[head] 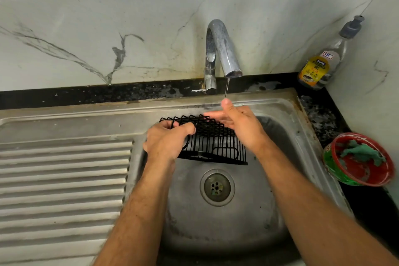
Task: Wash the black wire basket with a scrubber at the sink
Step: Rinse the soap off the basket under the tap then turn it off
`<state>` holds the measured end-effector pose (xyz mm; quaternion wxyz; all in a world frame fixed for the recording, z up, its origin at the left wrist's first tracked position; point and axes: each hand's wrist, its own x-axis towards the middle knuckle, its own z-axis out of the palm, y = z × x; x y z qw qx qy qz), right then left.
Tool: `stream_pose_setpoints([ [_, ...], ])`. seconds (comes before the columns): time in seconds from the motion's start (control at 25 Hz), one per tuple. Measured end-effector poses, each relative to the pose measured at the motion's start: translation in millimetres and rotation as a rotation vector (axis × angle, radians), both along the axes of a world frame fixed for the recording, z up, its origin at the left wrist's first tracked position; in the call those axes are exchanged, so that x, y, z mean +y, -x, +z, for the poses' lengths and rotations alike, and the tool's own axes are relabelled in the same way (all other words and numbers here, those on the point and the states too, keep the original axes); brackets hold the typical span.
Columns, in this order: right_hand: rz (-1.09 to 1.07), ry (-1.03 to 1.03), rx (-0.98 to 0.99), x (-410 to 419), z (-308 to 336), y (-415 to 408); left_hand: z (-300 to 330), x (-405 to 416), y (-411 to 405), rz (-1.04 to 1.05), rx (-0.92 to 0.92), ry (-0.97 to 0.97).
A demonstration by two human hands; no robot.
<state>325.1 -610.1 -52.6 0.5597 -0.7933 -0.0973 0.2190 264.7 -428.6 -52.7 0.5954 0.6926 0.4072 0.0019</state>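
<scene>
A: While held over the sink [287, 114] bowl, centre of frame: black wire basket [216, 144], tilted, kept under the tap [222, 49] so the thin stream [226, 89] runs off into the drain [217, 187].

B: Left hand [166, 142]?

A: Curled round the basket's left end, steadying it.

B: Right hand [239, 125]?

A: Fingers straight, laid flat on the upper right wires, thumb up under the stream. Probably rinsing.

B: Scrubber?

A: Green scrubber [362, 153] in the red bowl [384, 177], right edge, on the worktop [319, 114]. Dish gel bottle [321, 67] upper right.

White marble-veined wall [86, 17], black speckled counter [86, 95], ribbed steel drainboard [60, 179]
</scene>
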Motion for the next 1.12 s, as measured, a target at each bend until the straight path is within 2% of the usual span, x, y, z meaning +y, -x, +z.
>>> stream_pose_setpoints([
  [0.12,-0.023,0.302,0.066,-13,-11,-3,2,1,2,0.028,0.001,-0.018],
  [0.16,-0.014,0.336,0.065,-12,-12,-2,1,3,2,0.033,0.001,-0.01],
  [0.28,0.031,0.082,-0.024,2,0,3,-6,7,1,0.028,-0.018,0.081],
  [0.36,0.036,0.054,-0.004,1,0,2,-8,5,1,0.019,-0.019,0.081],
  [0.48,0.064,0.402,0.176,-19,-11,4,-10,3,3,-0.007,-0.02,0.012],
  [0.52,0.063,0.426,0.207,-20,-14,6,-12,2,4,-0.022,-0.018,0.004],
  [0.64,0.046,0.074,0.079,3,0,15,-13,-2,4,-0.097,-0.024,-0.008],
  [0.68,0.047,0.023,0.03,8,5,14,-11,-4,3,-0.127,-0.036,-0.021],
  [0.76,0.077,0.092,0.001,4,3,8,-5,-8,2,-0.179,-0.077,-0.062],
  [0.84,0.095,0.18,0.124,-9,-3,3,-1,-10,7,-0.252,-0.133,-0.126],
  [0.92,0.119,0.15,0.168,-12,-6,10,-1,-12,15,-0.359,-0.166,-0.21],
  [1.04,0.141,0.037,0.03,5,1,32,-4,-10,24,-0.47,-0.236,-0.257],
  [1.12,0.164,0.05,0.019,8,-5,32,-7,-5,26,-0.483,-0.269,-0.265],
])
